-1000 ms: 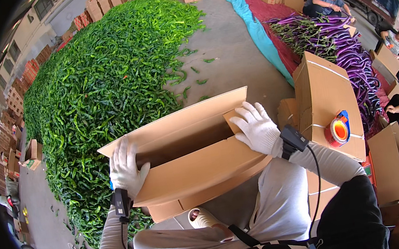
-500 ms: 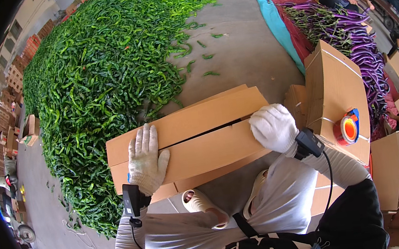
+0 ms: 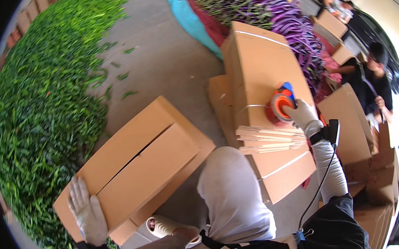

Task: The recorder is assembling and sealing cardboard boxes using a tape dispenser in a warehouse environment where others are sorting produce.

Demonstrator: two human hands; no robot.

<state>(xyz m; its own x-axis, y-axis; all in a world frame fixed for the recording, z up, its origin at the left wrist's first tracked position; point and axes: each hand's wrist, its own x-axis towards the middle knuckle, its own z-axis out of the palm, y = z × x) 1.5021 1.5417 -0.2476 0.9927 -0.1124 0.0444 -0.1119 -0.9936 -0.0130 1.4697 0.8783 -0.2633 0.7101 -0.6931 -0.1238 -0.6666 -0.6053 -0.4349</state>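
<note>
My left hand, in a white knit glove, lies flat with its fingers stretched on the left end of a brown cardboard box. The box's two top flaps are folded down, with a narrow dark gap between them. Off to the right, my gloved right hand is closed on a tape dispenser with an orange-red roll and a blue part. This dispenser rests on top of a strapped stack of flat cartons. Part of its far side is hidden by my fingers.
A large heap of green peppers spreads at the left, with a few loose on the concrete floor. Purple eggplants lie on red sheeting beside a turquoise strip. At the right, people work among open cartons.
The view has swung to the right. My right hand has left the box's right end and reached the tape dispenser on the carton stack. My left hand stays on the box.
</note>
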